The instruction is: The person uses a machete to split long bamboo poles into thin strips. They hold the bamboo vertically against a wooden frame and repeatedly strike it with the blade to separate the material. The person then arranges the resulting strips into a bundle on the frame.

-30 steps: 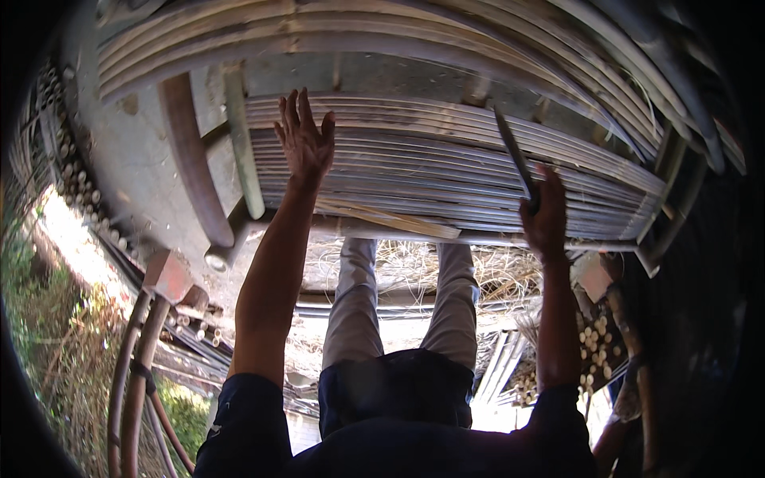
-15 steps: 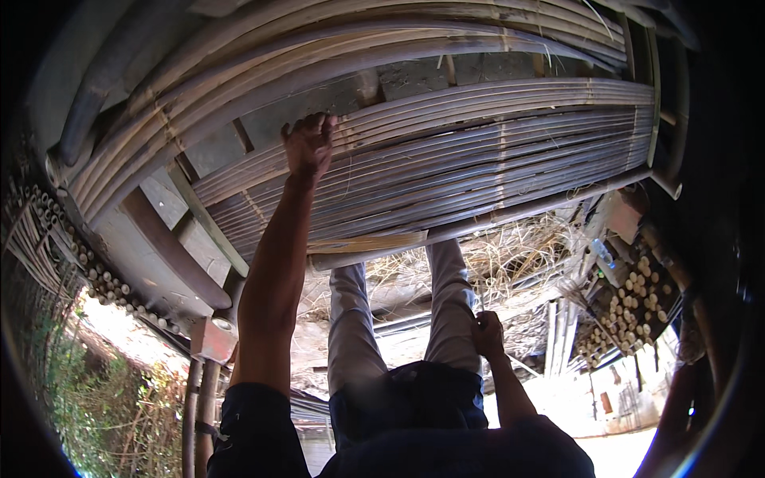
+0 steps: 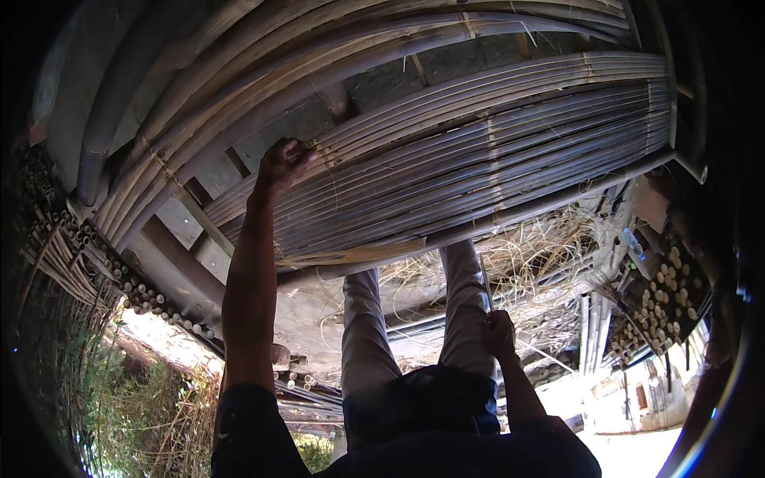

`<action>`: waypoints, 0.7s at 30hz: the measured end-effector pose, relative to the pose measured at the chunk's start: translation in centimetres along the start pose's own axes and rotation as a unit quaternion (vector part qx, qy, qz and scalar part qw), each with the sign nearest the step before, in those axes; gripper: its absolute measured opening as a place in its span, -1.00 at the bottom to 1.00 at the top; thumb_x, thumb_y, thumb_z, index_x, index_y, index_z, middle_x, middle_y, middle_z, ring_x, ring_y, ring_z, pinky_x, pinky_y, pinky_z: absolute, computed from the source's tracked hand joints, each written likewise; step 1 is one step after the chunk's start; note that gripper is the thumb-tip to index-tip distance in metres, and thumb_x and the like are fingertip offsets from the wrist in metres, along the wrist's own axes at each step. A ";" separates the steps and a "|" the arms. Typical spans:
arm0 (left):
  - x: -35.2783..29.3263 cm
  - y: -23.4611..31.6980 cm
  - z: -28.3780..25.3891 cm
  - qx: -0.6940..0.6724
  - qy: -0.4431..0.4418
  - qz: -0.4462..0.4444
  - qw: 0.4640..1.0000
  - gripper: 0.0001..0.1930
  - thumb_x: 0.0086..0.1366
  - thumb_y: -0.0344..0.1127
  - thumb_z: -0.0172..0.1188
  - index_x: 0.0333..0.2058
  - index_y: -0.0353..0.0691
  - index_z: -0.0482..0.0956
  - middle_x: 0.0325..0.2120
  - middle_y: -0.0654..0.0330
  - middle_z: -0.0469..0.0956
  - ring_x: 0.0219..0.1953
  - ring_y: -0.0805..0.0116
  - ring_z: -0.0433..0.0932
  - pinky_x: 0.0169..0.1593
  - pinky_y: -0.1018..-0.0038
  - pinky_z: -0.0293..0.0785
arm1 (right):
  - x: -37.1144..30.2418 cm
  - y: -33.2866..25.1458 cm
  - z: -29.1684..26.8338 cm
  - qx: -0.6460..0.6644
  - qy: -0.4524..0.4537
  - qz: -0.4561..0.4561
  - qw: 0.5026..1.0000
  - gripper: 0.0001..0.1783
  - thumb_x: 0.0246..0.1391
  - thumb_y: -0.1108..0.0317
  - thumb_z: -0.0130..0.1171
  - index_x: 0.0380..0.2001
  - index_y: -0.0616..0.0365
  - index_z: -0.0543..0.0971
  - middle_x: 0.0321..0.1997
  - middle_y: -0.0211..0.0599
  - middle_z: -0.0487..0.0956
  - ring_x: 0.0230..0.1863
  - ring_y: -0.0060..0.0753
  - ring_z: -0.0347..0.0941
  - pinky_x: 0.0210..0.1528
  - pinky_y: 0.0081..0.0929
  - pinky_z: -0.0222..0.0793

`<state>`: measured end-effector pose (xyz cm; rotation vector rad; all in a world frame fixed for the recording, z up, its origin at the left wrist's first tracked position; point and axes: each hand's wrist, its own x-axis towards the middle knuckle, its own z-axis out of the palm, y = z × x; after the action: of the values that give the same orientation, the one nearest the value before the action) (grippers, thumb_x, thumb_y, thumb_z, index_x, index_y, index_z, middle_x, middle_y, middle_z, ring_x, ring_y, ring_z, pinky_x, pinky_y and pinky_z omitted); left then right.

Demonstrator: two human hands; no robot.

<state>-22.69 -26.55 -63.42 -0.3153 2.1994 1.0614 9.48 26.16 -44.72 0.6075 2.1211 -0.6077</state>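
Note:
A wide panel of long, narrow bamboo slats point(image 3: 414, 143) lies across a bamboo frame in front of me. My left hand point(image 3: 284, 165) reaches out to the far side of the slats, its fingers curled closed at the edge of the outermost ones; its fingertips are partly hidden. Low at my right thigh, my right hand point(image 3: 500, 334) is wrapped round a thin, straight blade-like tool point(image 3: 484, 280) that points up and away from me. The tool's handle is hidden in the fist. A thick bamboo pole point(image 3: 454, 234) runs along the panel's near edge.
Longer bamboo strips point(image 3: 311, 64) curve across the far side. Cut bamboo poles point(image 3: 151, 303) are stacked at the left, and another pile of cut ends point(image 3: 665, 295) stands at the right. Loose shavings point(image 3: 542, 251) cover the ground beyond my legs. Plants point(image 3: 151, 406) grow at lower left.
The view has shifted and tilted slightly. My left hand has moved a little left and nearer along the slats' far edge. My right hand stays by my thigh with the tool.

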 end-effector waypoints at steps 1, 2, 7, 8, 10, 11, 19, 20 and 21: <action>0.4 1.2 -0.7 0.023 -0.043 -0.019 0.999 -0.63 0.17 -0.04 0.41 -0.27 -0.25 0.61 -0.30 0.14 0.66 -0.25 0.31 0.62 -0.12 0.43 0.50 | 0.0 0.1 0.0 0.008 -0.001 0.009 1.000 -0.78 -0.09 0.40 0.27 -0.33 0.16 0.51 -0.45 -0.15 0.52 -0.41 -0.11 0.49 -0.30 -0.23 0.40; 0.8 2.3 -1.4 0.000 -0.102 -0.048 0.994 -0.62 0.14 -0.09 0.42 -0.25 -0.28 0.61 -0.28 0.12 0.66 -0.23 0.38 0.59 -0.07 0.41 0.47 | 0.0 0.1 0.0 0.003 -0.001 0.012 1.000 -0.78 -0.09 0.39 0.27 -0.33 0.16 0.51 -0.45 -0.15 0.52 -0.40 -0.11 0.50 -0.30 -0.22 0.41; 2.2 3.2 -1.9 0.001 -0.157 -0.029 0.987 -0.68 0.18 -0.15 0.39 -0.23 -0.26 0.61 -0.37 0.26 0.61 -0.31 0.47 0.51 -0.11 0.44 0.43 | 0.3 -0.3 -0.3 -0.020 -0.008 0.008 1.000 -0.77 -0.08 0.37 0.26 -0.30 0.17 0.52 -0.45 -0.14 0.53 -0.39 -0.10 0.51 -0.28 -0.20 0.42; 2.3 2.7 -2.4 -0.007 -0.168 -0.019 0.986 -0.71 0.20 -0.18 0.38 -0.23 -0.25 0.61 -0.39 0.31 0.59 -0.33 0.51 0.47 -0.14 0.47 0.41 | 0.3 -0.2 -0.2 -0.010 -0.008 0.009 1.000 -0.77 -0.08 0.37 0.26 -0.31 0.17 0.52 -0.44 -0.14 0.53 -0.38 -0.08 0.51 -0.28 -0.19 0.42; 3.1 1.4 -3.2 0.030 -0.196 -0.023 0.980 -0.77 0.25 -0.21 0.34 -0.27 -0.24 0.60 -0.43 0.38 0.53 -0.34 0.60 0.39 -0.19 0.52 0.38 | 0.0 0.5 0.6 0.010 0.005 0.024 1.000 -0.77 -0.09 0.37 0.26 -0.31 0.18 0.53 -0.43 -0.13 0.53 -0.37 -0.05 0.51 -0.27 -0.18 0.42; 3.1 0.9 -3.3 -0.008 -0.192 0.048 0.980 -0.74 0.25 -0.14 0.33 -0.31 -0.24 0.61 -0.52 0.38 0.47 -0.38 0.61 0.37 -0.23 0.55 0.37 | -0.8 0.9 1.4 0.023 0.018 -0.012 1.000 -0.77 -0.10 0.37 0.27 -0.32 0.17 0.53 -0.43 -0.14 0.53 -0.36 -0.03 0.51 -0.26 -0.18 0.42; 1.6 -0.5 -1.8 -0.072 -0.091 0.018 0.993 -0.62 0.23 -0.10 0.29 -0.22 -0.37 0.63 -0.48 0.36 0.51 -0.35 0.63 0.37 -0.23 0.57 0.34 | 0.6 -0.6 2.1 -0.023 0.043 0.100 0.994 -0.78 -0.10 0.23 0.26 -0.38 0.06 0.52 -0.36 -0.08 0.56 -0.26 0.13 0.53 -0.23 -0.03 0.42; 1.6 -0.3 -1.5 -0.084 -0.094 0.009 0.992 -0.61 0.22 -0.09 0.30 -0.22 -0.37 0.63 -0.49 0.34 0.52 -0.35 0.60 0.39 -0.22 0.55 0.36 | 0.4 -1.1 2.1 -0.021 0.057 0.117 0.991 -0.80 -0.08 0.23 0.23 -0.40 0.05 0.51 -0.34 -0.07 0.56 -0.24 0.15 0.52 -0.21 -0.02 0.43; 1.7 -0.3 -1.3 -0.094 -0.094 0.000 0.991 -0.60 0.21 -0.09 0.31 -0.21 -0.38 0.63 -0.49 0.31 0.52 -0.36 0.57 0.41 -0.21 0.52 0.37 | 0.8 -1.7 1.5 -0.018 0.053 0.123 0.991 -0.80 -0.08 0.22 0.23 -0.40 0.05 0.50 -0.34 -0.06 0.56 -0.23 0.15 0.52 -0.20 -0.01 0.42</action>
<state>-24.44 -27.62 -64.18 -0.2849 1.9383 1.2493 8.87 24.10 -45.82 0.8824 2.1062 -0.4060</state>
